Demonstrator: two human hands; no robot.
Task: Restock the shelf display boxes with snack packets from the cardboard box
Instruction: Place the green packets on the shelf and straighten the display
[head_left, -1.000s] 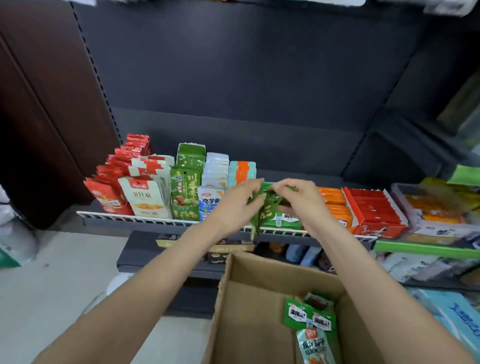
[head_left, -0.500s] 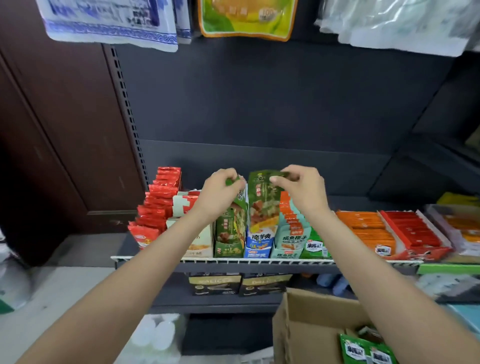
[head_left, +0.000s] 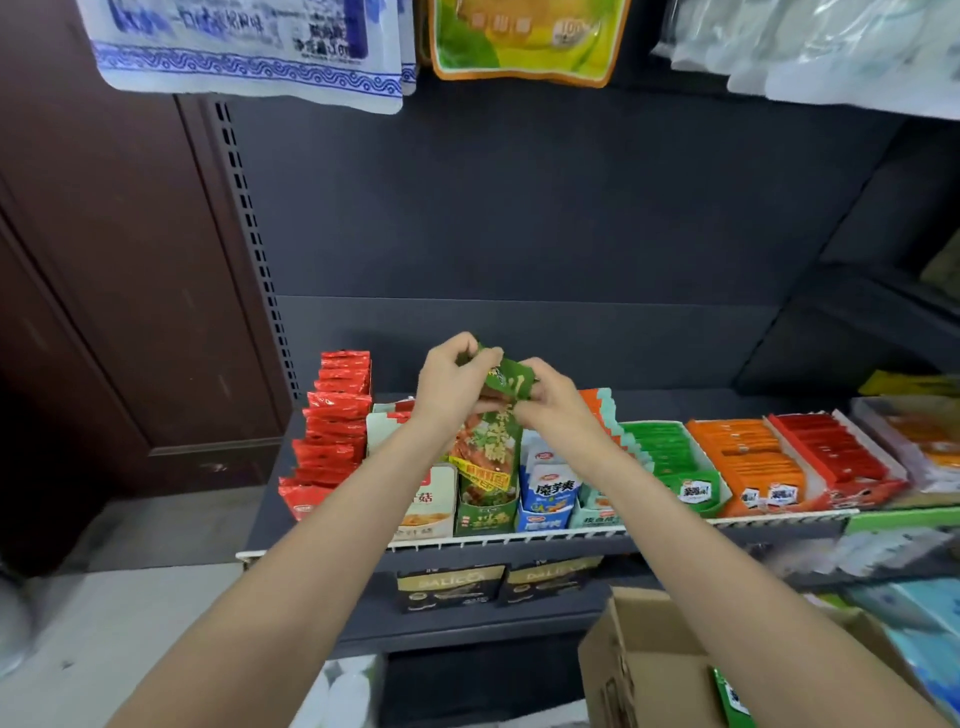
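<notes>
Both hands hold a green snack packet (head_left: 506, 382) above the green display box (head_left: 485, 512) on the shelf (head_left: 441, 543). My left hand (head_left: 449, 379) pinches the packet's upper left edge. My right hand (head_left: 545, 397) grips its right side. Green packets (head_left: 485, 441) stand upright in that box under my hands. The brown cardboard box (head_left: 639, 670) sits at the bottom right, with a green packet (head_left: 730, 696) showing inside behind my right forearm.
Along the shelf stand red packets (head_left: 335, 415), a white box (head_left: 428, 506), a blue-white box (head_left: 548, 493), and green (head_left: 670, 457), orange (head_left: 753, 462) and red (head_left: 836, 457) trays. Large bags (head_left: 249, 47) hang overhead. Dark boxes (head_left: 449, 587) sit on the lower shelf.
The hands rose from near the cardboard box to the shelf with the green packet. They have since come closer together over the green display box, and the view tilted up.
</notes>
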